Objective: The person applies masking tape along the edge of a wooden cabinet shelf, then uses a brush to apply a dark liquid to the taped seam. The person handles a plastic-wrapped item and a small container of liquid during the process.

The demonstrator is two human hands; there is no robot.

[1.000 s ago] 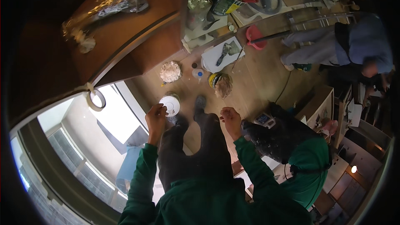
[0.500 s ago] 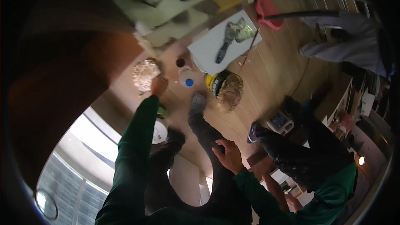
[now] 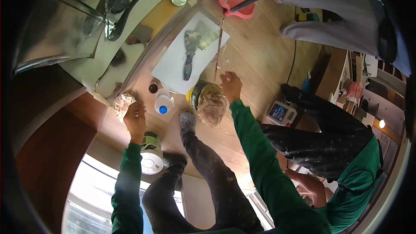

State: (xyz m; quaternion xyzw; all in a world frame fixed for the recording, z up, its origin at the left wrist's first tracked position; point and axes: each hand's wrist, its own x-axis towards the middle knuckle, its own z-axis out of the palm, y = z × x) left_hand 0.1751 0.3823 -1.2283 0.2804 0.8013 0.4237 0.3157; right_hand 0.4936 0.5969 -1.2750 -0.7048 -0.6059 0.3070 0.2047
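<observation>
My left hand (image 3: 135,119) is at the near right edge of a crumpled pale paper bundle (image 3: 123,105). Its fingers are curled together, and what they hold, if anything, is hidden. My right hand (image 3: 232,86) is stretched out just right of a yellow and black tin (image 3: 196,93). Those fingers are loosely bent and apart, with nothing visible in them. Crumpled brownish paper (image 3: 212,107) covers the tin's near end. A thin brown stick (image 3: 219,47) lies just beyond my right hand. Between both hands stands a clear bottle with a blue cap (image 3: 163,109).
A putty knife (image 3: 189,60) lies on a white board (image 3: 171,63). A pink dustpan (image 3: 236,4) stands beyond. A white bucket (image 3: 151,160) is beside my feet. Right are a grey jug (image 3: 281,113), a co-worker's dark trousers (image 3: 299,147) and another person's grey trousers (image 3: 327,17).
My right hand has swung forward from above my thigh to beside the tin. My left hand stays by the crumpled paper. The whole view has shifted, and things appear farther left.
</observation>
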